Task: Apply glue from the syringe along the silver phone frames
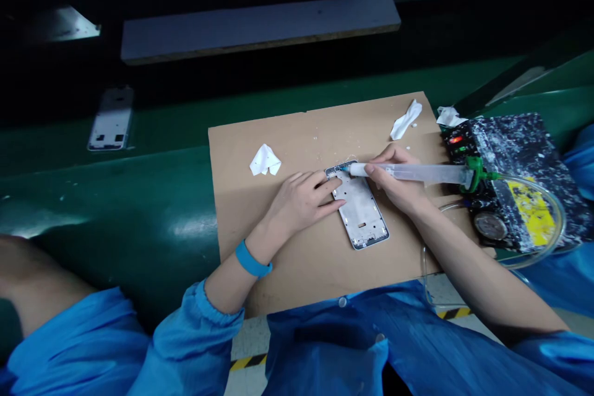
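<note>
My right hand [400,182] is closed round a dispensing syringe [427,174] with a white front section and a green cap at its back end. Its fine blue tip touches or hovers just over the top end of a phone frame [359,204]; which of the two I cannot tell. The frame lies flat and slightly turned on the cardboard, grey inside with a dark rim. My left hand [304,201], with a blue band at the wrist, holds the frame at its upper left, thumb and fingers resting over its edge and face.
A cardboard sheet [278,266] covers the green bench. White wipes [265,160] lie on it. A clear tube [557,210] links the syringe to a paint-flecked control box [515,161] with a gauge. Another phone frame [111,119] lies far left. A grey shelf [260,28] overhangs; blue-sleeved people sit alongside.
</note>
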